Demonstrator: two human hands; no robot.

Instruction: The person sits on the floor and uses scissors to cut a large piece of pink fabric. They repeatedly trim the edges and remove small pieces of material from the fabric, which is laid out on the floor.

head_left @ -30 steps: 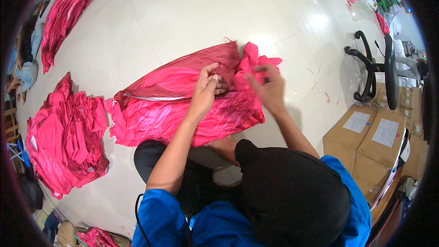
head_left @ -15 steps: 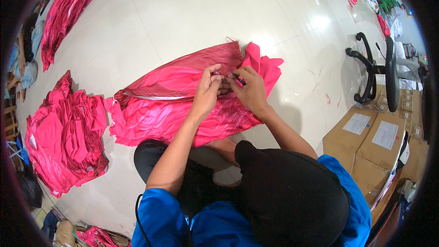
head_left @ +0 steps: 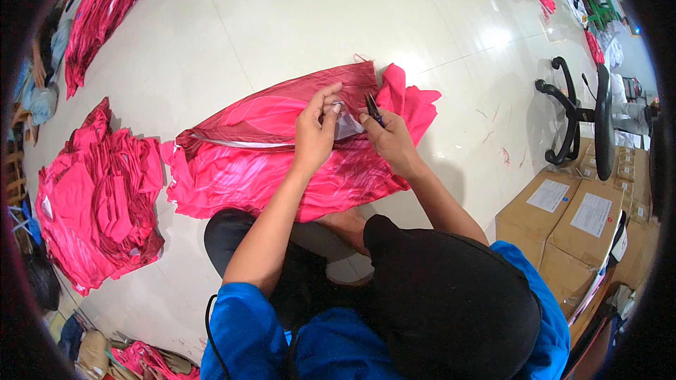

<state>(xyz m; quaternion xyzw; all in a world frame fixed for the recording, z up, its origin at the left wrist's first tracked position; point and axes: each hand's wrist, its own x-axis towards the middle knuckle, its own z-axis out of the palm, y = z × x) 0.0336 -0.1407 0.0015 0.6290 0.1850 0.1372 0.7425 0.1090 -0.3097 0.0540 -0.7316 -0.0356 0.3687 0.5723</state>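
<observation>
A pink and dark red garment (head_left: 260,183) lies spread on the floor before my folded legs. Near its far edge my left hand (head_left: 315,130) is closed, pinching a fold of the fabric between thumb and fingers. Beside that fold a pale whitish patch (head_left: 349,125) of cloth shows. My right hand (head_left: 393,142) is wrapped round small dark thread snips (head_left: 374,109), whose pointed blades stick up past the fingers, apart from the pinched fold. The cloth beneath both hands is partly hidden.
A heap of pink garments (head_left: 98,204) lies at the left, with another pile (head_left: 113,17) at the far left. Cardboard boxes (head_left: 539,211) and a black chair base (head_left: 567,116) stand at the right. Thread scraps (head_left: 505,156) dot the tiles. Another person's hand (head_left: 39,74) shows at the left rim.
My hands have drawn apart. The snips have come away from the fold and now point upward, and the pale patch of cloth has come into sight between my hands.
</observation>
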